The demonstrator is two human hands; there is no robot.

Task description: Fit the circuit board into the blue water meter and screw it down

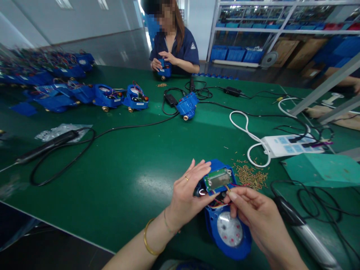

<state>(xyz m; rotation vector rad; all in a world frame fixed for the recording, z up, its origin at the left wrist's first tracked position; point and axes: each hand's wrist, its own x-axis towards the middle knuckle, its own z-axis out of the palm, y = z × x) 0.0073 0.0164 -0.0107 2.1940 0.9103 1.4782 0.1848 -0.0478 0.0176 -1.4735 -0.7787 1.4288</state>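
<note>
Blue meter housing [228, 234] was clasped in the curled left hand [187, 197]; its wires [221, 204] were pinched by the right hand [253, 215].

1. One view only: a head-worn camera that faces forward and down across the green table [118, 168].
2. Near range: the left hand [187, 195] and right hand [253, 213] lie close under the lens, low and right of centre, on a blue meter [229, 240].
3. Far range: the view reaches a co-worker [174, 48] at the table's far edge and shelving [281, 30] at far right.
4. Straight lines bow towards the borders.
</note>
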